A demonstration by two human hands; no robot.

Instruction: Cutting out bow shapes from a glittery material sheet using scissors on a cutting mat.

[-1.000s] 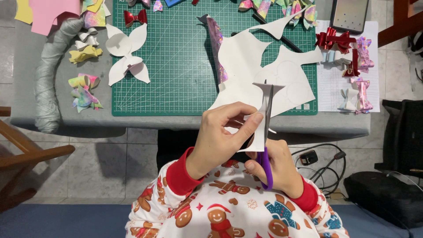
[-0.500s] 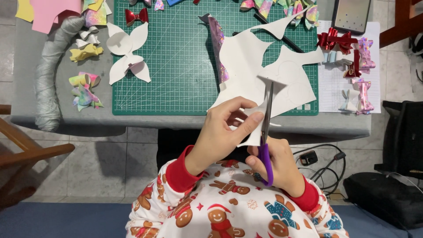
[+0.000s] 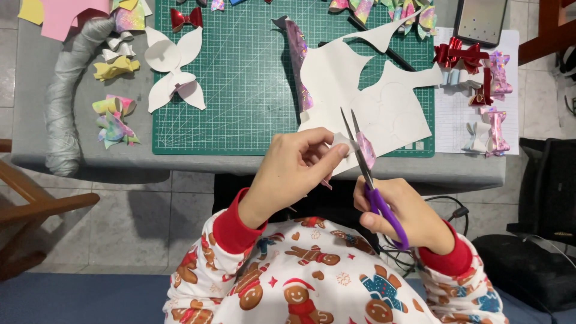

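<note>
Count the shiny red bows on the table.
3: one red bow at the green mat's top left; two on the right, red bow and a narrower one. Others may lie hidden.

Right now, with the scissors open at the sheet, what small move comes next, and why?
Probably close the scissors a short way. Their blades stand apart around the white sheet, the right hand is in the purple handles, and the left hand pinches the sheet's edge beside the blades, steadying it.

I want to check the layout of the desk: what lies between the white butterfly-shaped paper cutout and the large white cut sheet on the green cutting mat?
Head view: only bare green cutting mat separates the white butterfly-shaped cutout from the large white sheet.
</note>
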